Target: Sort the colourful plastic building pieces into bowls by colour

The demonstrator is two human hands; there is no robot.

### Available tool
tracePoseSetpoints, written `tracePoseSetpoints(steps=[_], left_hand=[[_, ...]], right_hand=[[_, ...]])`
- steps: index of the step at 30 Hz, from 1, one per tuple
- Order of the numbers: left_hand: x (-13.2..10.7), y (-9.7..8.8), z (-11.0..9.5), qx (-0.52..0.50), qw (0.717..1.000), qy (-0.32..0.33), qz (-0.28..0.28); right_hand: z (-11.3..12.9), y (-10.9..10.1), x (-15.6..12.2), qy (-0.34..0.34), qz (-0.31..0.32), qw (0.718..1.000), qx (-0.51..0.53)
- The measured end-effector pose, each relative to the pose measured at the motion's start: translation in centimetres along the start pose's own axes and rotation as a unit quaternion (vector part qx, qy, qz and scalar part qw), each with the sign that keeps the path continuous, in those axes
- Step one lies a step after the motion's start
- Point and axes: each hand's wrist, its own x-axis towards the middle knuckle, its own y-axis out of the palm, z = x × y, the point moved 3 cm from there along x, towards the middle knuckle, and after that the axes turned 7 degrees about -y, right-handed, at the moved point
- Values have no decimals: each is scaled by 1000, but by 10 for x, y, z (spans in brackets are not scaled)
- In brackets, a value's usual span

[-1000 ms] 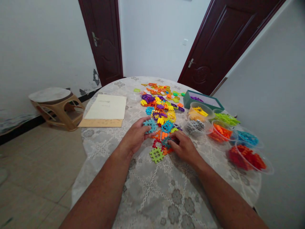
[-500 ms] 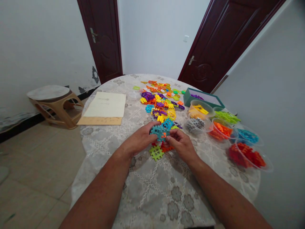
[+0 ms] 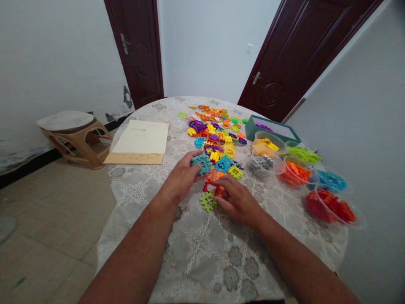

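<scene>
My left hand [image 3: 182,177] is closed round teal plastic lattice building pieces [image 3: 201,164], held just above the near end of the pile. My right hand [image 3: 237,196] is low over the table with its thumb and index finger apart, on either side of a red-orange piece [image 3: 219,191]. Whether they touch that piece I cannot make out. A lime green lattice piece [image 3: 208,202] lies by the right thumb, with a red piece [image 3: 207,186] just beyond it. Farther on are a blue piece [image 3: 223,164] and another green piece [image 3: 235,172].
Mixed coloured pieces [image 3: 218,137] spread toward the far edge. To the right stand clear tubs of sorted pieces, among them a red tub [image 3: 335,207] and a grey tub [image 3: 262,164], and a green box [image 3: 272,128]. Paper sheets [image 3: 141,137] lie left; a stool [image 3: 74,137] stands beyond.
My right hand has let go of the teal pieces and dropped toward the red-orange piece. The left hand has carried the teal pieces slightly left and away from me.
</scene>
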Motion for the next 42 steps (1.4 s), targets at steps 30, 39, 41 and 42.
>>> tracePoseSetpoints(steps=[30,39,41,42], left_hand=[[-12,18,4,-53,988,-93,113],[-12,19,8,-20,987,-82,139],[-13,19,9,-2,987,-74,140],[-13,19,10,8,987,-72,140]], right_hand=[[-22,4,1,205,-163,881,395],[-24,7,2,206,-166,874,408],[-24,8,3,208,-166,872,412],[-24,8,3,209,-167,870,414]])
